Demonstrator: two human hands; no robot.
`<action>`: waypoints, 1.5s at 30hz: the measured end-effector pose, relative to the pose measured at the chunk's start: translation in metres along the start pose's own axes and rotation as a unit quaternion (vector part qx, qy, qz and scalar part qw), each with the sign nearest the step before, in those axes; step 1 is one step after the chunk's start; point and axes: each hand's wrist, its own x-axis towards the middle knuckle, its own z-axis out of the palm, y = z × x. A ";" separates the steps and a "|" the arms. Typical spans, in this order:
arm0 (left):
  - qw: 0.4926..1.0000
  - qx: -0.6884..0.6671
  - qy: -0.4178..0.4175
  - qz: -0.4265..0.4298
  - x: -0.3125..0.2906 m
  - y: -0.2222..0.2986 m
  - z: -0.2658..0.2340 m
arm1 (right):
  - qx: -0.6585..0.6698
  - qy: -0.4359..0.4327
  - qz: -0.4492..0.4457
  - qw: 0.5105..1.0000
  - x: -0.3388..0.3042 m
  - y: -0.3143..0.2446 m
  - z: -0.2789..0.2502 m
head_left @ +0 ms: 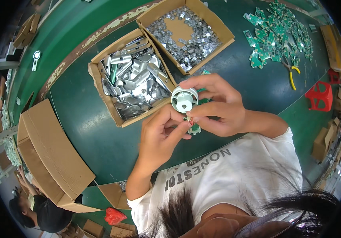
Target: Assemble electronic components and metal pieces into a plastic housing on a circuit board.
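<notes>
Housing (184,100) sits above the surface (257,95), pinched by the right hand (221,106); the left hand (159,133) pinches red wires (191,121) by 1 board (195,129). Work seems midway: board outside housing, wire joint unclear, loose boards (279,35) piled beyond.

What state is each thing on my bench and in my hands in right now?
White spoked housing: held by right hand
Left hand: curled
Box of oblong metal pieces: open, heaped
Box of small metal parts: open, bottom partly bare
Yellow-handled pliers: lying flat, handles spread
Green circuit boards: loose, mostly heaped
</notes>
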 end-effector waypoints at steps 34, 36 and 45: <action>0.994 -0.081 0.038 0.062 -0.003 -0.014 0.017 | 0.218 0.055 0.269 0.937 0.000 -0.010 0.006; 0.995 -0.069 0.034 0.069 -0.002 -0.016 0.019 | 0.199 0.037 0.263 0.943 0.001 -0.014 0.003; 0.985 -0.152 0.048 0.072 -0.001 -0.020 0.017 | 0.221 -0.083 0.316 0.919 0.007 -0.014 -0.013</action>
